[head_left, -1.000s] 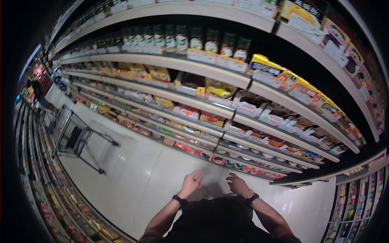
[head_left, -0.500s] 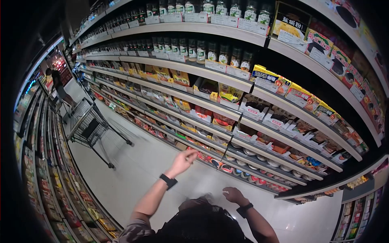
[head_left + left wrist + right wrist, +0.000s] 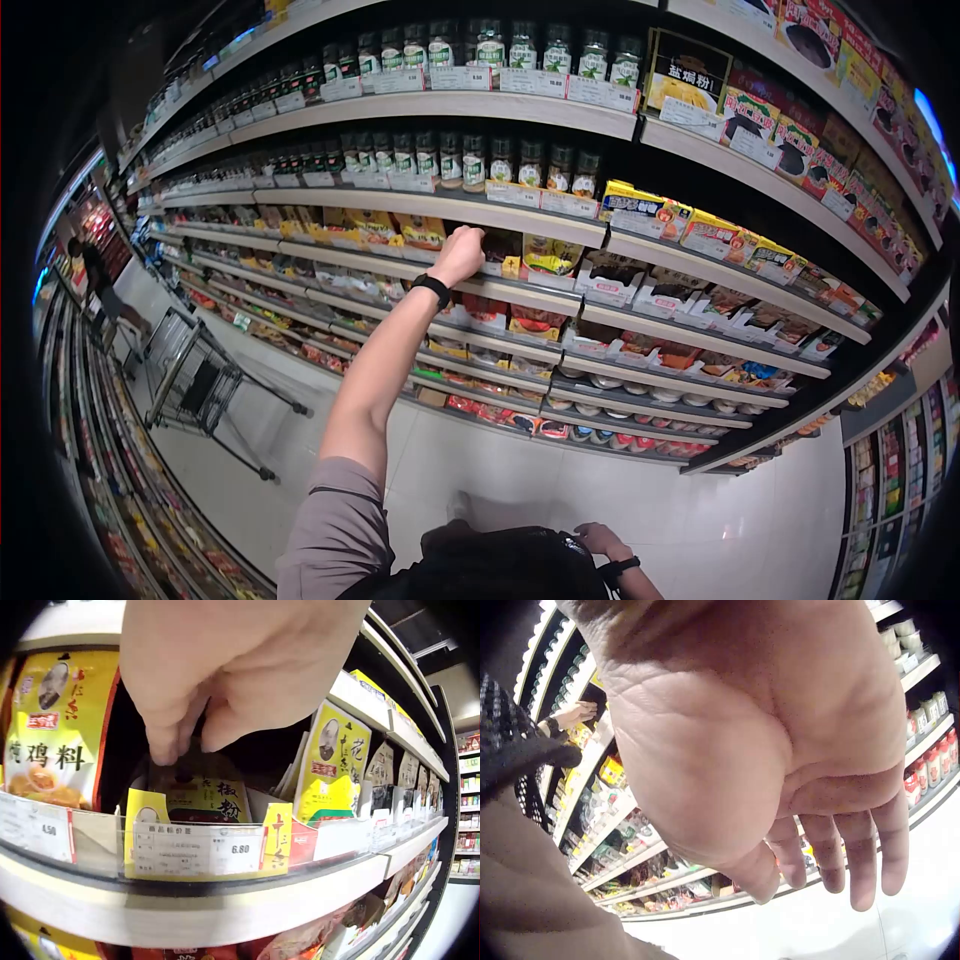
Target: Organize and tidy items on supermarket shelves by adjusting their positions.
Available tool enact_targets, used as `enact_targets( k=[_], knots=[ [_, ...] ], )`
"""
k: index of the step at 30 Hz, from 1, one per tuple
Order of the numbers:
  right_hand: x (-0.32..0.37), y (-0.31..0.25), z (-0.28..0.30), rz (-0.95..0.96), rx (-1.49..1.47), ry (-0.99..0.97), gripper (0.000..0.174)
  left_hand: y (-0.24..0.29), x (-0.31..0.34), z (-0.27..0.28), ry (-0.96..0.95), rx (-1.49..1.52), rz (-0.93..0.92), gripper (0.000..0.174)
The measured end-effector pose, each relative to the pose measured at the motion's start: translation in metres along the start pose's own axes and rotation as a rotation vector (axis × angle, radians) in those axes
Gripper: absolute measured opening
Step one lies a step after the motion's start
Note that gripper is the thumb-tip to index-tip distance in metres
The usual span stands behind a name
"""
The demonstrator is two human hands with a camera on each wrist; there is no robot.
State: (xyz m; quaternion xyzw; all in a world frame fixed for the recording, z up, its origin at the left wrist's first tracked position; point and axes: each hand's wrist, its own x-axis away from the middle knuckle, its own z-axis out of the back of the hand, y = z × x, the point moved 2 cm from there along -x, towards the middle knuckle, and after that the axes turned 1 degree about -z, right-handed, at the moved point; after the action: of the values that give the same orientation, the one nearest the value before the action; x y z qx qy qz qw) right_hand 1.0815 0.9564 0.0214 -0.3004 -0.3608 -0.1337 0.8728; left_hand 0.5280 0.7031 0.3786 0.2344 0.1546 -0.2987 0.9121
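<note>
In the head view my left hand (image 3: 459, 256) is stretched out to a middle shelf of seasoning packets. The left wrist view shows the left hand (image 3: 240, 667) from above, thumb and fingers bent down at the top of a dark packet (image 3: 199, 791), which they pinch. That packet stands in a yellow display box (image 3: 276, 838) with a 6.80 price label. Yellow packets (image 3: 56, 727) stand to either side of it. My right hand (image 3: 598, 540) is low beside the body; in the right wrist view the right hand (image 3: 780, 750) has relaxed, extended fingers and holds nothing.
Rows of spice bottles (image 3: 440, 155) line the shelves above. A shopping cart (image 3: 200, 385) stands on the floor at left, with a person (image 3: 97, 275) beyond it. Another shelf rack (image 3: 120, 460) runs along the left side.
My left hand has risen from low in front of the body up to the packet shelf. The right hand has dropped lower, closer to the body. The head view has shifted slightly.
</note>
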Motion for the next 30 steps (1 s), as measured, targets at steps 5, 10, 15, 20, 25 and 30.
enact_targets(
  k=[5, 10, 15, 20, 25, 30],
  knots=[
    [-0.018, -0.124, 0.047, 0.044, -0.036, 0.171, 0.046, -0.040, -0.055, -0.038, -0.356, -0.124, 0.108, 0.039],
    [-0.025, -0.230, 0.069, 0.215, -0.170, 0.277, 0.041, -0.053, -0.079, -0.073, -0.659, -0.124, 0.132, 0.047],
    [-0.019, -0.271, 0.086, 0.144, -0.147, 0.185, 0.043, -0.057, -0.079, -0.083, -0.501, -0.020, 0.150, 0.050],
    [-0.050, -0.253, 0.083, 0.221, 0.014, 0.110, 0.045, -0.054, -0.071, -0.069, -0.220, 0.153, 0.080, 0.046],
    [-0.069, -0.254, 0.107, 0.304, 0.102, 0.155, 0.043, -0.031, -0.057, -0.027, -0.131, 0.452, 0.144, 0.042],
    [-0.061, -0.283, 0.138, 0.352, 0.108, 0.147, 0.044, -0.023, -0.032, -0.015, -0.136, 1.361, 0.386, 0.034]
  ],
)
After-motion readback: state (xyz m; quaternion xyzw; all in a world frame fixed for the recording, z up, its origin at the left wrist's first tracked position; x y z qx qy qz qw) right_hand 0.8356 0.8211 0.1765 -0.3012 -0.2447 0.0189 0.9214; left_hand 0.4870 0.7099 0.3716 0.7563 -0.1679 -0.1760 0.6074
